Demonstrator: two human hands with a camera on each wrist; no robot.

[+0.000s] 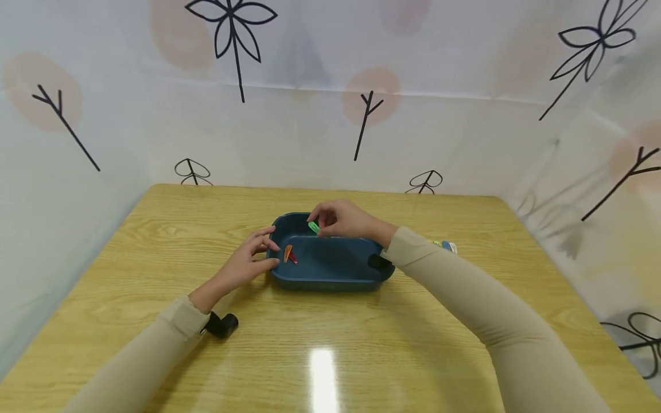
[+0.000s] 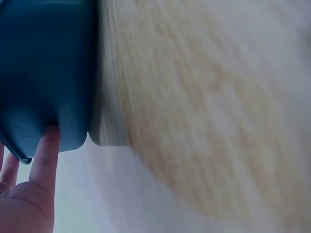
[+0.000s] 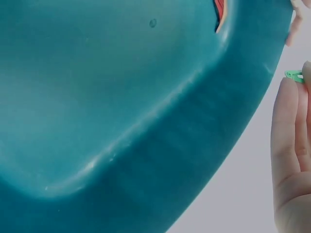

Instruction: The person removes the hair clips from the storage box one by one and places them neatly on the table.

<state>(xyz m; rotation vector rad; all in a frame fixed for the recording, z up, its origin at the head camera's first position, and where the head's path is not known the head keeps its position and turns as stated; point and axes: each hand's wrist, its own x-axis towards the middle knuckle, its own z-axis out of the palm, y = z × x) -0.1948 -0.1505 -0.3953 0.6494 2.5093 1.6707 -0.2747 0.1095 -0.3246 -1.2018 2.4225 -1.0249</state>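
A dark blue rectangular basin (image 1: pixel 330 261) with rounded corners stands on the table. Over its far left part, my right hand (image 1: pixel 347 219) pinches a green snap hair clip (image 1: pixel 314 228) between thumb and fingertips; the clip (image 3: pixel 294 75) also shows at the fingertips in the right wrist view. My left hand (image 1: pixel 245 261) touches the basin's left end with fingers extended, and in the left wrist view one digit lies against the wall (image 2: pixel 53 73). Inside the basin, near its left end, lie an orange hair clip (image 1: pixel 287 253) and a red hair clip (image 1: pixel 293 258), touching or overlapping.
Several more clips (image 1: pixel 448 246), among them yellow, blue and white ones, lie on the wooden table (image 1: pixel 289 350) right of the basin, partly hidden by my right sleeve. A patterned white cloth (image 1: pixel 310 137) hangs behind the table.
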